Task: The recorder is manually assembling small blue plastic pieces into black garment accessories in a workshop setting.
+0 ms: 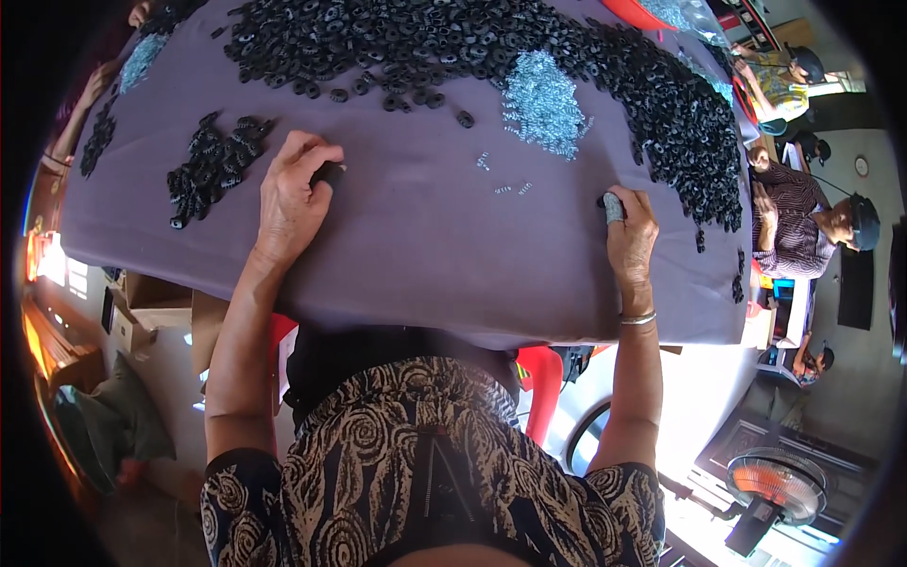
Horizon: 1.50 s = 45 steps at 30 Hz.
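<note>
My left hand (295, 198) is closed at the left of the table, thumb and fingers bent round a small black ringed plastic part (328, 174), mostly covered by the fingers. Beside it, on the left, lies a small heap of similar black parts (213, 161). Farther right, my right hand (631, 241) is closed near the table's surface, with a grey wrap (614, 208) on one digit. A small black piece (601, 200) shows at its fingertips, too little to name. Beyond the hands is a pile of small metal coil springs (543, 104), with a few loose springs (503, 190) nearer.
A large bank of black parts (397, 47) curves across the far side and down the right. A red basin (642, 13) stands at the far right. Other people (803, 222) sit along the right; another person's hand (97, 85) is at the left edge. A fan (775, 487) stands lower right.
</note>
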Motion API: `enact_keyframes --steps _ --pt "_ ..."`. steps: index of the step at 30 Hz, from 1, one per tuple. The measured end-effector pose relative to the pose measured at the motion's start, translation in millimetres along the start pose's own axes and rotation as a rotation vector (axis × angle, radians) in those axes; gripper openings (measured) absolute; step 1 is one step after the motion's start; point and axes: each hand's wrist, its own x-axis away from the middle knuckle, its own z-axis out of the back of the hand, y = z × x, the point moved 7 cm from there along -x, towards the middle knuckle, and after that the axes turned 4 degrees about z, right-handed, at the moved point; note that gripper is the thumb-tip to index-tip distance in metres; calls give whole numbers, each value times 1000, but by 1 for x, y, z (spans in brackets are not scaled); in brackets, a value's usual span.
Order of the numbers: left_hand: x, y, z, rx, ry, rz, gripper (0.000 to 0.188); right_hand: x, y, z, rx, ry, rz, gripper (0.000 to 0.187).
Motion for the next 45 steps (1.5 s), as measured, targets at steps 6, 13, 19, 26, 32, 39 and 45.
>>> enact_keyframes --steps 6,13,19,26,32,39,45 --pt "0 -2 1 -14 20 -7 37 3 -21 -11 60 43 -53 21" --pt "2 -5 2 -24 10 11 39 -8 -12 -9 27 8 -81 18" --pt "1 -1 1 -39 -5 2 42 -32 -11 -9 -40 -105 -86 17" --pt "3 -4 2 -33 -1 -13 43 -106 -107 -65 -267 -68 176 13" --pt "1 -2 -1 -20 -18 -8 44 -151 -167 -133 -324 13 432 12" --pt "2 -3 3 -28 -1 1 43 -165 -157 -128 -155 102 410 7" --pt "2 -3 3 -46 -3 8 41 -163 -90 -97 116 166 329 13"
